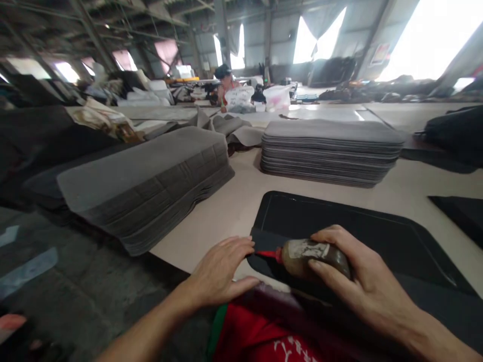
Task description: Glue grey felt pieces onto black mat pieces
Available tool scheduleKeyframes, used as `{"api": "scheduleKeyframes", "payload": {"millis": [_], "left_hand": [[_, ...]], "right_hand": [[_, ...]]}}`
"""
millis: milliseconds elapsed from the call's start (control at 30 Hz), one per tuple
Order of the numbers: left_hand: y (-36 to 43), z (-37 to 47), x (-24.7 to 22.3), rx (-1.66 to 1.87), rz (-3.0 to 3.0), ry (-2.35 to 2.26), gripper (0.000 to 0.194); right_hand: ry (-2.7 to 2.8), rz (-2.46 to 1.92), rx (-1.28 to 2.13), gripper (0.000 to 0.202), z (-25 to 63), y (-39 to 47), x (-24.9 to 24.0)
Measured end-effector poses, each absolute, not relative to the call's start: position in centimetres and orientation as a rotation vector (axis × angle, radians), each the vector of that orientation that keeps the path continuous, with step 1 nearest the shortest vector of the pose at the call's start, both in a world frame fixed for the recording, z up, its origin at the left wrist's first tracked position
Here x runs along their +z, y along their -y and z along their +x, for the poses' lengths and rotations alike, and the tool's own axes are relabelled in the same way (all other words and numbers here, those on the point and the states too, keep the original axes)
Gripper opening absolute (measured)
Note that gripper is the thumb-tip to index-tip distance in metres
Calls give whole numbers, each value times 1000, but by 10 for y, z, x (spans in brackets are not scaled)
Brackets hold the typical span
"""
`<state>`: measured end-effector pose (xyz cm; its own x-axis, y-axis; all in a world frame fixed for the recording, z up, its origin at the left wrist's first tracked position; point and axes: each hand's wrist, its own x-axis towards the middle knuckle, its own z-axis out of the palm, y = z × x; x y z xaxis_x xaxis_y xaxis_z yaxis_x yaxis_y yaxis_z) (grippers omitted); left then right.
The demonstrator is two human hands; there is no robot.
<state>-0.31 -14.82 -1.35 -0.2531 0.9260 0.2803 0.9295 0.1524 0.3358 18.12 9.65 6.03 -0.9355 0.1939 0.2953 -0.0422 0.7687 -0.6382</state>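
Observation:
My right hand (358,281) is wrapped round a squeeze bottle (302,255), brownish with a worn label and a red pointed nozzle. The bottle lies nearly level, its tip aimed left at the near left corner of a black sheet (339,221). That sheet has rounded corners and a thin shiny line along its far and side edges. Beside the nozzle tip, my left hand (226,264) rests with fingers stretched out, fingertips at the sheet's left edge and thumb apart. It holds nothing that I can see. Part of the sheet is hidden by the bottle and my right hand.
Beyond the sheet, a tall stack of grey pieces (328,151) stands on the pale table (241,181). Another grey stack (162,176) reaches the table's left edge. Dark material (456,136) lies at the right. A person (230,90) is at the far tables.

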Motion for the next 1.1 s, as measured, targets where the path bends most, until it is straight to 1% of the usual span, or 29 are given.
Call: {"api": "scheduleKeyframes", "payload": {"millis": [167, 367, 500, 667, 767, 933, 1033, 1100], "left_hand": [[148, -2, -11, -735, -1927, 2387, 56], [146, -2, -8, -847, -1908, 2409, 49], [146, -4, -7, -884, -1942, 2386, 50], [145, -5, -3, -831, -1984, 2413, 41], [144, -5, -2, -846, -1973, 2437, 34], [145, -6, -3, -813, -1990, 2419, 34], [146, -6, -2, -828, -2005, 2429, 27], [146, -6, -2, -827, -1988, 2433, 29]], "right_hand": [[2613, -87, 949, 14, 178, -95, 56], [2606, -95, 940, 13, 181, -96, 57], [2563, -107, 886, 13, 186, -98, 60], [2482, -199, 803, 15, 195, -105, 66], [2432, -274, 807, 17, 203, -108, 69], [2374, -379, 860, 16, 212, -108, 69], [2384, -404, 881, 18, 211, -108, 69], [2393, -406, 881, 20, 210, -108, 68]]}}
